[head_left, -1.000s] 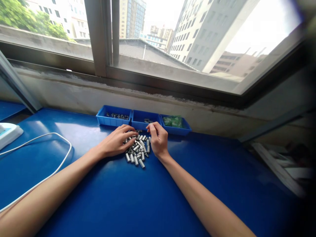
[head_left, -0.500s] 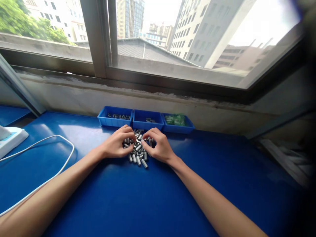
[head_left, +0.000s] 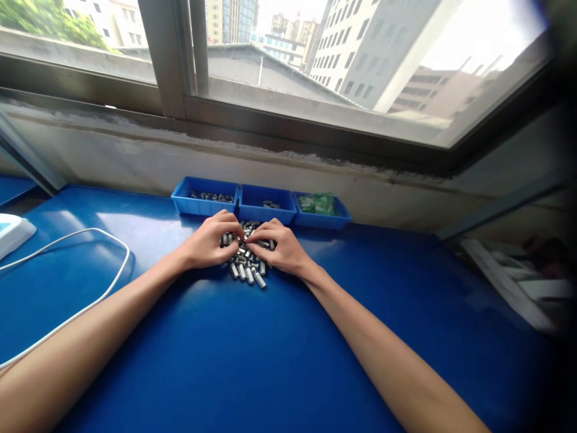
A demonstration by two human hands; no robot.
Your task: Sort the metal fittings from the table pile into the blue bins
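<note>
A pile of small silver metal pieces, which look like hex standoffs (head_left: 249, 275), lies loose on the blue tabletop. My left hand (head_left: 214, 240) is curved over the pile's left side, its thumb apart from the fingers and metal pieces showing in the gap. From the other side my right hand (head_left: 282, 248) reaches in, thumb and forefinger tips brought close together over the middle of the pile. Whatever is between those tips is too small to make out. The fingertips of both hands almost meet.
Behind the pile stand three blue bins: a left bin (head_left: 198, 205) with small metal parts, a middle bin (head_left: 261, 213) with a few pieces, and a right bin (head_left: 315, 220) with green-wrapped contents. A white cable (head_left: 119, 279) curves along the left, near a white device (head_left: 15, 236).
My hands have drawn closer together over the pile, and the right thumb and forefinger have closed toward each other. The whole view has shifted a little, so things sit higher in it.
</note>
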